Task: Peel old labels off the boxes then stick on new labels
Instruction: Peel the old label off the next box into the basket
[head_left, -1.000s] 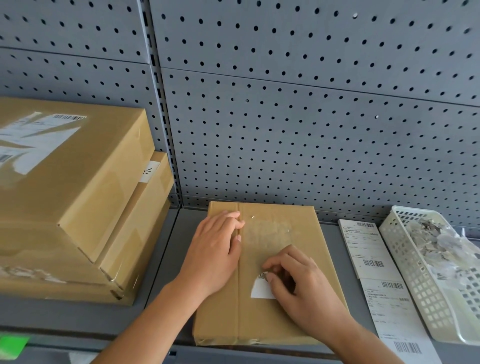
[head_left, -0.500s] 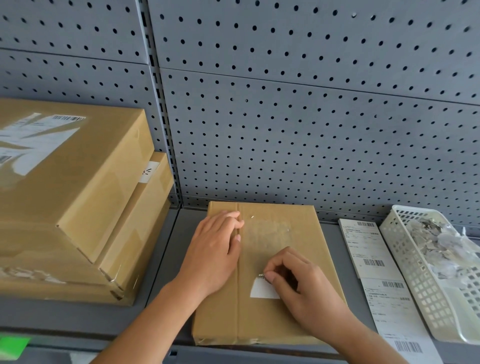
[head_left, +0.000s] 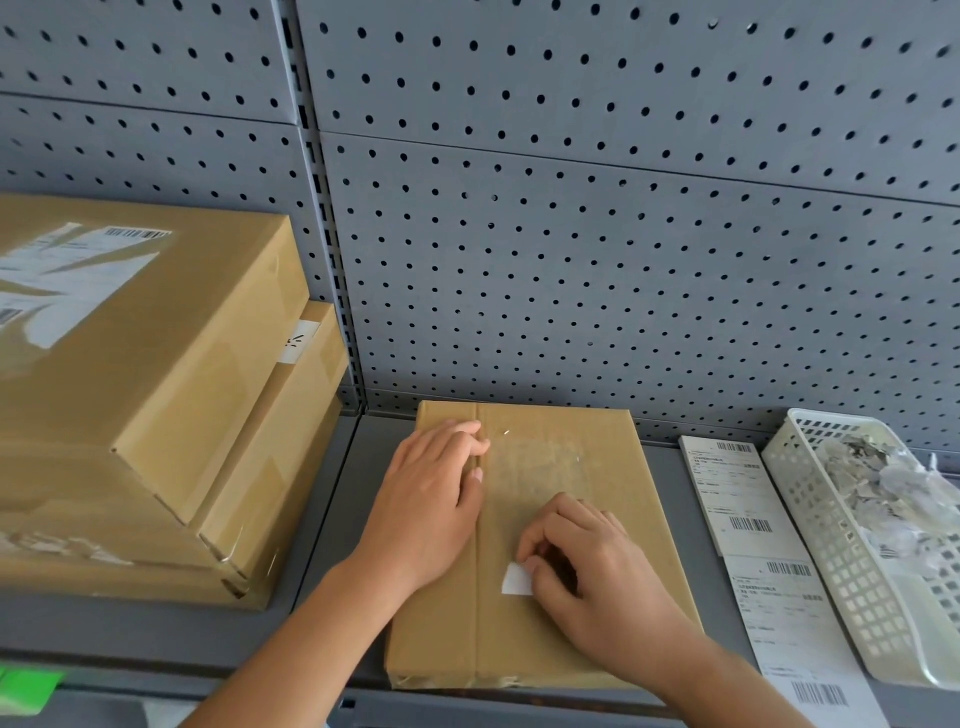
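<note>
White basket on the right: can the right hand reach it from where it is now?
Probably yes. Only flat label sheets lie between the right hand and the white basket, and its top is open. The hand is busy, though, pinching a white label scrap on the box.

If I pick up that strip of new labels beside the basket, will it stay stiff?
Probably floppy: the label strip lies thin and flat on the shelf, so it would likely droop. Being paper, it seems light and may slide if pushed.
</note>
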